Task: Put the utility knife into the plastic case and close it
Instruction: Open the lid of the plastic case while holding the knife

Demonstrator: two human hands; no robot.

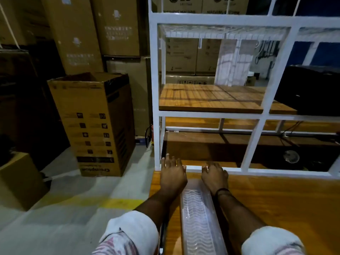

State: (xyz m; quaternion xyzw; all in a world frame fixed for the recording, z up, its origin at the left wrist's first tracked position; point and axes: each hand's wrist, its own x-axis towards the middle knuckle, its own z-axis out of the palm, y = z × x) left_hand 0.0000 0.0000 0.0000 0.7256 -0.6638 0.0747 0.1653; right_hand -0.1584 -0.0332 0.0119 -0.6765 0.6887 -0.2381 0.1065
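A long clear plastic case (pixel 199 218) with a wavy ribbed surface lies lengthwise on the wooden table (pixel 276 208), between my forearms. My left hand (pixel 173 174) is palm down at the case's far left corner, fingers spread, holding nothing. My right hand (pixel 214 176) rests at the far right corner, fingers spread over the table's back edge. A slim dark object (pixel 162 238) lies along the table's left edge under my left forearm; I cannot tell whether it is the utility knife. I also cannot tell whether the case is open or closed.
A white metal shelf frame (pixel 257 115) with wooden boards stands right behind the table. An open cardboard box (pixel 95 122) stands on the floor to the left, with taller boxes stacked behind it. A black box (pixel 311 89) sits on the shelf at right.
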